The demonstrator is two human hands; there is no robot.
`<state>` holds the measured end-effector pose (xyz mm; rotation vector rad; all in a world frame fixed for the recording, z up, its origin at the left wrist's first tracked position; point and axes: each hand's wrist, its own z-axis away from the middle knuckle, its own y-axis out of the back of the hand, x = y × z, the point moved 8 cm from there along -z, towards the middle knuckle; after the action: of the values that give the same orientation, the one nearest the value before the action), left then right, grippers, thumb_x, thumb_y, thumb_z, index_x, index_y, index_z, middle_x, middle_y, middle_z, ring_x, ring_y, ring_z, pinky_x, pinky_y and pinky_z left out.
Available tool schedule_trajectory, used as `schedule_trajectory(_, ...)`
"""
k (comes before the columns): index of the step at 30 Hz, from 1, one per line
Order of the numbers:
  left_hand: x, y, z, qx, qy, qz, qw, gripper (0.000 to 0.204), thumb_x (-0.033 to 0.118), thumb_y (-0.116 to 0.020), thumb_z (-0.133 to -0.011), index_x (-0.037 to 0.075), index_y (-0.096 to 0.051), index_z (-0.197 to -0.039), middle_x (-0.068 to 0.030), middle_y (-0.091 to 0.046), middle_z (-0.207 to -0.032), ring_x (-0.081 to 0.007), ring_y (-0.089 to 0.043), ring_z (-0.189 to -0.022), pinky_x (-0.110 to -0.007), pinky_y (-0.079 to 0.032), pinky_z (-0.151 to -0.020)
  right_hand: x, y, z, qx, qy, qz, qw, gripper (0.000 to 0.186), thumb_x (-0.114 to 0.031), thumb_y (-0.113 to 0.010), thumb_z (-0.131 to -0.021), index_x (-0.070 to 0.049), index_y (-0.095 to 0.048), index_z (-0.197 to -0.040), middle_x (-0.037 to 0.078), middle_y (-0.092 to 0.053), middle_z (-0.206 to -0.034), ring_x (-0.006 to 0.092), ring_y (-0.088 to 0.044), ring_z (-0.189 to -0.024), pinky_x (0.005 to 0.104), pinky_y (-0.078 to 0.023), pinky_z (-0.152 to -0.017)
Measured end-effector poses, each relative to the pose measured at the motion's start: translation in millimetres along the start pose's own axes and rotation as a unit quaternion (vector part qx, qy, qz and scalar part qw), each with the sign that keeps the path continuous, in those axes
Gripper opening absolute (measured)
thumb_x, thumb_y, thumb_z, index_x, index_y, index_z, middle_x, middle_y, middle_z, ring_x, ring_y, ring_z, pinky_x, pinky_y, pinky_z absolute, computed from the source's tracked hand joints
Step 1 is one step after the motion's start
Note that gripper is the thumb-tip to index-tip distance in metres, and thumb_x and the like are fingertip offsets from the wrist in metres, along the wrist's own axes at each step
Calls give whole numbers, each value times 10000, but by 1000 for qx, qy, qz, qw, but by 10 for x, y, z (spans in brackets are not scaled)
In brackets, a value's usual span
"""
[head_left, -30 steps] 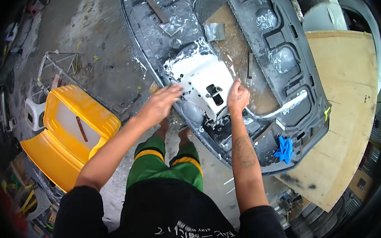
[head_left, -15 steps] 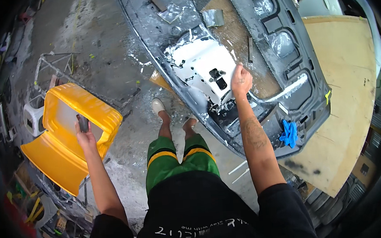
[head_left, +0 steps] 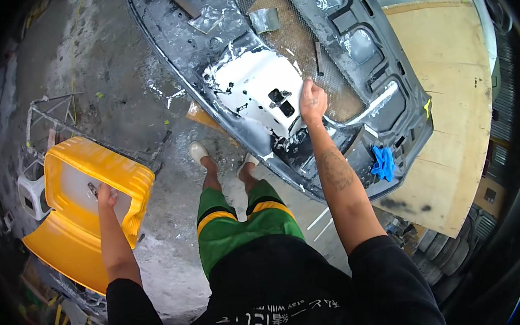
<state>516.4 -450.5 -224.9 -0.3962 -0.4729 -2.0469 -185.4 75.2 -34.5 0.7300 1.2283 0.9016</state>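
At the left, my left hand (head_left: 107, 196) is closed in front of a yellow plastic shell (head_left: 97, 154) with a whitish inner face. A small dark block (head_left: 93, 189) pokes out of its fingers, mostly hidden by them. My right hand (head_left: 314, 102) is closed at the right edge of a smooth white section (head_left: 259, 77) with a dark latch-like opening (head_left: 281, 101). That section lies in a large dark car hood (head_left: 242, 133), inner side up. Whether the right fingers pinch the edge or something small cannot be made out.
On the hood lie a bent metal sheet (head_left: 265, 20), a dark strip (head_left: 319, 59) and crumpled blue gloves (head_left: 383, 164). Under its right side is a wooden board (head_left: 452, 86). A white stool (head_left: 31, 194) and a metal frame (head_left: 54, 111) stand left, beyond the yellow shell.
The view has shifted, moving the hood left and up and the yellow shell down. My left hand has turned, so its block shows less. My right hand stays at the white section's edge.
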Motion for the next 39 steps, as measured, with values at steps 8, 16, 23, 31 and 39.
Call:
schedule_trajectory(8, 627, -880, 1550, -122, -264, 201, 935, 400, 99, -567, -1050, 46, -511, -1443, -96, -611, -1307, -183, -644, -1009, -263, -555, -806, 122, 100, -56, 10, 3, 39, 999, 651, -527, -404, -1001, -2, -777, -905, 320, -705, -928, 527, -669, -930, 586, -491, -886)
schedule_trajectory(16, 1496, -3628, 3092, -159, -256, -53, 952, 268, 229, -624, -1038, 69, -638, -1252, -94, -685, -1177, -209, -724, -980, -299, -574, -763, 150, 135, -88, -28, -2, 38, 999, 667, -719, -483, -924, -155, -813, -1059, 277, -741, -983, 468, -703, -980, 537, -522, -922)
schedule_trajectory(23, 1410, -6122, 3172, -296, -322, -58, 898, 240, 214, -616, -1048, 39, -632, -1212, -113, -724, -1107, -237, -754, -911, -320, -622, -683, -23, 176, 37, -59, 53, -38, 996, 644, -753, -646, -825, -202, -812, -1115, 172, -766, -1070, 398, -725, -989, 491, -543, -912)
schedule_trajectory(31, 1477, -5690, 3361, -136, -361, -11, 923, 233, 162, -665, -1004, -15, -616, -1148, -151, -727, -1055, -259, -760, -863, -319, -651, -651, 67, 212, -17, -28, 100, -79, 991, 595, -630, -526, -979, -110, -787, -1102, 162, -757, -1109, 405, -718, -983, 519, -536, -887)
schedule_trajectory(39, 1446, -5266, 3283, 15, -440, -184, 879, 217, 145, -840, -845, 28, -671, -915, -31, -722, -840, -104, -653, -705, -269, -510, -596, 111, 235, 5, -26, 69, -65, 995, 559, -541, -460, -1036, -92, -792, -1062, 168, -756, -1088, 427, -713, -956, 532, -535, -862)
